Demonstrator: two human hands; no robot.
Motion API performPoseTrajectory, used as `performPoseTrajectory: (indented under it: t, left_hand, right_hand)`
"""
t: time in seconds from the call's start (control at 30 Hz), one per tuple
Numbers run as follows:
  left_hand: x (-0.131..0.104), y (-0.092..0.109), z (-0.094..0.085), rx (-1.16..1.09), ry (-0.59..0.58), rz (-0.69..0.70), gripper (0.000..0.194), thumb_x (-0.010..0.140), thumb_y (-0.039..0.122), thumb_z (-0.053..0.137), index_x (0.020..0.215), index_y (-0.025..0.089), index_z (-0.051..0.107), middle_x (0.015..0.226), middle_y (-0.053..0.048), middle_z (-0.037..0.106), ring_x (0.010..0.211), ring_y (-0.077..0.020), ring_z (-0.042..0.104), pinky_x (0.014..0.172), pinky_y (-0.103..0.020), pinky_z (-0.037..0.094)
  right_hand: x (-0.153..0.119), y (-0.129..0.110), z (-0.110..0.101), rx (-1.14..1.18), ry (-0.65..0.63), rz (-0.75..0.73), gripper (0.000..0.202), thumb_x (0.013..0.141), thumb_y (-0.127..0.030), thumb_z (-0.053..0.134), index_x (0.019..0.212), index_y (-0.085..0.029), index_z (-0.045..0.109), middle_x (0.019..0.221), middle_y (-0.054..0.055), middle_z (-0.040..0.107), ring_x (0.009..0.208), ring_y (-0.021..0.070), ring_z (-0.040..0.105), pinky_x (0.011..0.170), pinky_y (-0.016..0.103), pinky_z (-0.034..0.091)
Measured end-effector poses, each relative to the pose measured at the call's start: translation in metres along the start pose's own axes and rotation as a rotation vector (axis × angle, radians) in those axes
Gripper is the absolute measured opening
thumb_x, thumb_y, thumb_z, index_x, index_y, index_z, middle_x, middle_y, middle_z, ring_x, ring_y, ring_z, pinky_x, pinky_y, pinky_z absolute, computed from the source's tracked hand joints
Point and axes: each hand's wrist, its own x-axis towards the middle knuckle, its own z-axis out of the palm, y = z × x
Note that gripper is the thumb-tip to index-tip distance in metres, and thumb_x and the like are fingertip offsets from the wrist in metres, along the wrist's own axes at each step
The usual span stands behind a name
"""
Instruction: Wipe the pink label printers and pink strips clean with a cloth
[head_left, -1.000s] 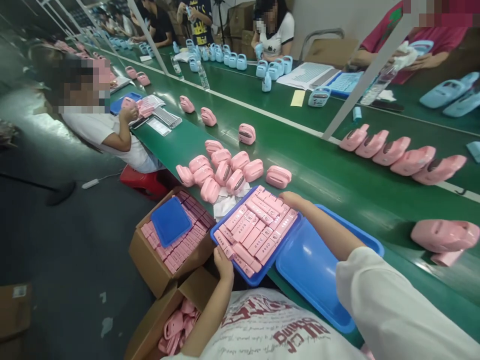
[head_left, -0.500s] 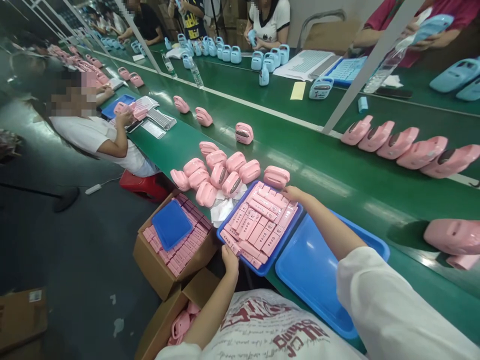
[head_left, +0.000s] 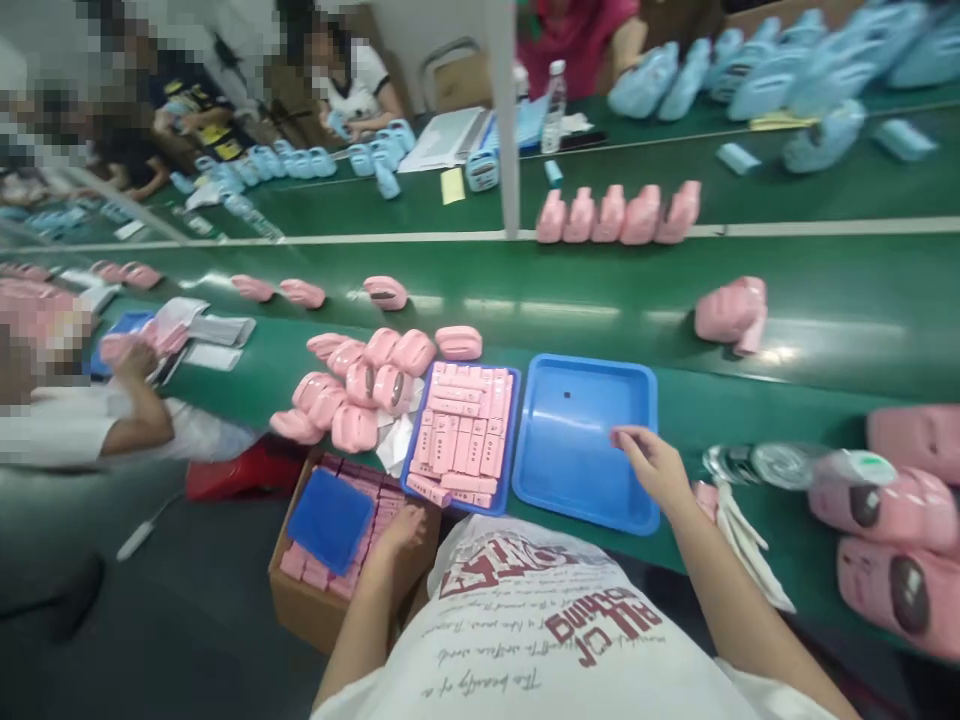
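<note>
My right hand (head_left: 658,470) is over the right rim of a blue tray (head_left: 577,508), its fingers stretched leftward with nothing visible in them. A small dark spot shows on that tray's floor. To its left lies a second blue tray (head_left: 513,425) filled with rows of pink boxy pieces (head_left: 469,445), some printed with dark marks. My left hand (head_left: 405,528), slightly blurred, is just off this tray's near left corner, above a cardboard box (head_left: 315,620); its fingers are loosely apart. In the box are pink pieces and a blue sheet or lid (head_left: 331,518).
Pink handled housings (head_left: 356,425) are heaped left of the trays, beside white tissue (head_left: 395,442). More pink housings (head_left: 892,580) stand at right, near clear tape rolls (head_left: 780,465) and a white glove or cloth (head_left: 750,560). A metal post (head_left: 504,120) rises across the bench. Co-workers sit left and opposite.
My view has swung to the right. Both hands have let go of the filled tray; my right hand has moved over to the other blue tray, my left slightly away from the corner.
</note>
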Motion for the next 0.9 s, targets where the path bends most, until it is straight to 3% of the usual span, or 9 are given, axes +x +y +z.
performPoseTrajectory:
  t: [0.1,0.17,0.2,0.27,0.33,0.43,0.53,0.67,0.9]
  left_hand:
    - [0.010,0.054,-0.038,0.208,0.057,0.224,0.023,0.072,0.022,0.067,0.055,0.018,0.052,0.043,0.003,0.046,0.043,-0.0158,0.050,0.049,-0.028,0.040]
    - [0.019,0.109,-0.047,0.292,0.156,0.422,0.015,0.074,0.024,0.060,0.061,0.019,0.054,0.049,0.000,0.051,0.053,-0.0205,0.057,0.056,-0.031,0.043]
    - [0.024,0.140,-0.046,0.318,0.212,0.530,0.008,0.077,0.025,0.056,0.073,0.019,0.057,0.061,-0.003,0.058,0.064,-0.0222,0.061,0.062,-0.032,0.046]
    - [0.034,0.200,-0.035,0.389,0.306,0.722,0.021,0.077,0.025,0.054,0.096,0.017,0.058,0.094,-0.012,0.063,0.094,-0.0263,0.061,0.079,-0.036,0.047]
    - [0.046,0.253,-0.019,0.474,0.362,0.869,0.040,0.076,0.020,0.054,0.116,0.017,0.052,0.128,-0.017,0.050,0.122,-0.0294,0.047,0.096,-0.038,0.040]
    - [0.070,0.306,0.002,0.628,0.348,0.934,0.051,0.072,0.009,0.053,0.122,0.015,0.051,0.135,-0.021,0.045,0.128,-0.0326,0.041,0.102,-0.043,0.035]
    - [0.095,0.330,0.012,0.767,0.305,0.883,0.036,0.072,0.005,0.049,0.106,0.010,0.059,0.111,-0.025,0.061,0.109,-0.0349,0.057,0.090,-0.047,0.041]
    - [0.107,0.335,0.010,0.865,0.327,0.886,0.025,0.077,0.009,0.047,0.097,0.010,0.061,0.095,-0.024,0.066,0.095,-0.0335,0.063,0.081,-0.044,0.045]
    - [0.062,0.323,-0.006,0.803,0.495,1.021,0.031,0.085,0.017,0.039,0.107,0.014,0.060,0.109,-0.019,0.064,0.103,-0.0344,0.060,0.086,-0.045,0.044]
  right_hand:
    - [-0.055,0.031,-0.011,-0.047,0.200,0.162,0.044,0.084,-0.054,0.035,0.094,-0.021,0.062,0.091,0.014,0.070,0.085,0.0259,0.068,0.082,0.041,0.055]
    - [-0.082,0.048,-0.015,-0.112,0.344,0.262,0.045,0.082,-0.051,0.035,0.098,-0.019,0.062,0.099,0.018,0.068,0.098,0.0315,0.064,0.092,0.048,0.050]
    - [-0.092,0.057,-0.016,-0.175,0.409,0.301,0.048,0.081,-0.050,0.035,0.103,-0.016,0.061,0.107,0.021,0.065,0.107,0.0347,0.060,0.098,0.052,0.045]
    - [-0.106,0.077,-0.014,-0.338,0.493,0.351,0.058,0.079,-0.049,0.034,0.117,-0.010,0.056,0.125,0.025,0.055,0.125,0.0390,0.046,0.106,0.055,0.034]
    - [-0.112,0.097,-0.008,-0.483,0.494,0.367,0.067,0.080,-0.047,0.032,0.128,-0.004,0.048,0.136,0.027,0.044,0.133,0.0399,0.036,0.109,0.055,0.030]
    - [-0.112,0.118,0.004,-0.564,0.428,0.374,0.071,0.082,-0.047,0.028,0.133,0.000,0.042,0.140,0.027,0.039,0.134,0.0401,0.033,0.107,0.055,0.033]
    - [-0.106,0.125,0.006,-0.595,0.435,0.397,0.071,0.082,-0.048,0.030,0.131,0.000,0.046,0.136,0.028,0.043,0.130,0.0400,0.038,0.106,0.053,0.035]
    - [-0.100,0.127,-0.007,-0.587,0.498,0.444,0.061,0.085,-0.040,0.024,0.125,-0.005,0.053,0.125,0.024,0.052,0.123,0.0342,0.046,0.104,0.048,0.038]
    - [-0.094,0.134,-0.023,-0.599,0.529,0.495,0.041,0.080,-0.033,0.042,0.111,-0.013,0.061,0.116,0.020,0.056,0.110,0.0321,0.051,0.094,0.047,0.041]
